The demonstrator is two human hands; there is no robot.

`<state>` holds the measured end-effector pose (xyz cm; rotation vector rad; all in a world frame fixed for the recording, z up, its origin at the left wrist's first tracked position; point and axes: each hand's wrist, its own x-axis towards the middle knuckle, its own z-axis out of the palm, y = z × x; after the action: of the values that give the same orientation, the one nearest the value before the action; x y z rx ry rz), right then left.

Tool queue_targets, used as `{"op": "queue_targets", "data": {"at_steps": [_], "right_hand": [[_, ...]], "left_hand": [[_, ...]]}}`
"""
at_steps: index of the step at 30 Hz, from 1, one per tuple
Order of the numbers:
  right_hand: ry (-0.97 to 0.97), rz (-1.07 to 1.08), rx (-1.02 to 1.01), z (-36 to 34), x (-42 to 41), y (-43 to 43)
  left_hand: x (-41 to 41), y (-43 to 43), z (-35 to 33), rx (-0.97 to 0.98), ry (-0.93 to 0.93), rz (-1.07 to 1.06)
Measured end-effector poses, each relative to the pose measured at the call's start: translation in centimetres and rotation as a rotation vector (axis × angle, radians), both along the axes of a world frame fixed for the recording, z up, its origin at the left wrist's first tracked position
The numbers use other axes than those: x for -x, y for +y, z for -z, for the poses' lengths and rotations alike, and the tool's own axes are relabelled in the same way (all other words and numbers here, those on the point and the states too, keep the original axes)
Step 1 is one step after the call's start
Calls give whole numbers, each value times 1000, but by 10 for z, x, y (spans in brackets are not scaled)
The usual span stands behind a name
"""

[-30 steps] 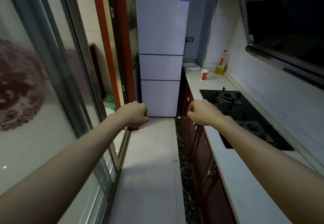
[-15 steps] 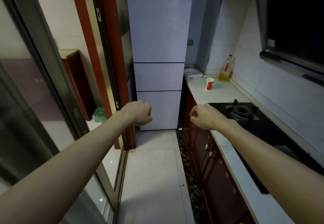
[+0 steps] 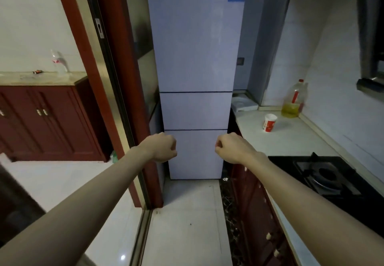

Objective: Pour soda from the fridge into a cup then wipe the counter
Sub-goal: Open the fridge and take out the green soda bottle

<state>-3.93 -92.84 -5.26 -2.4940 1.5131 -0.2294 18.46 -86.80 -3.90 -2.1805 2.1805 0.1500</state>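
White fridge (image 3: 195,78) stands shut straight ahead. Left hand (image 3: 161,148) and right hand (image 3: 230,148) hover before it, each grip curled closed, empty. The cup (image 3: 270,122) sits on the surface (image 3: 291,139), right.

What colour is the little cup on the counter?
The small paper cup is white with a red band around its side, seen in the head view.

Both forearms are bare right up to the frame's lower edge, no sleeves showing. The left hand (image 3: 161,148) wears nothing: no ring, watch or glove. Same for the right hand (image 3: 232,148), wrist plain and uncovered.
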Motion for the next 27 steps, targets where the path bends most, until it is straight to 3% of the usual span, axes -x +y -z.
{"op": "queue_targets", "data": {"at_steps": [15,27], "right_hand": [[52,-108,-35,15,-123,-228],[90,-24,-49,7,-240,-362]], "left_hand": [[-92,-196,4,6,-19,-83],[-203,-355,17,-11,56,46]]}}
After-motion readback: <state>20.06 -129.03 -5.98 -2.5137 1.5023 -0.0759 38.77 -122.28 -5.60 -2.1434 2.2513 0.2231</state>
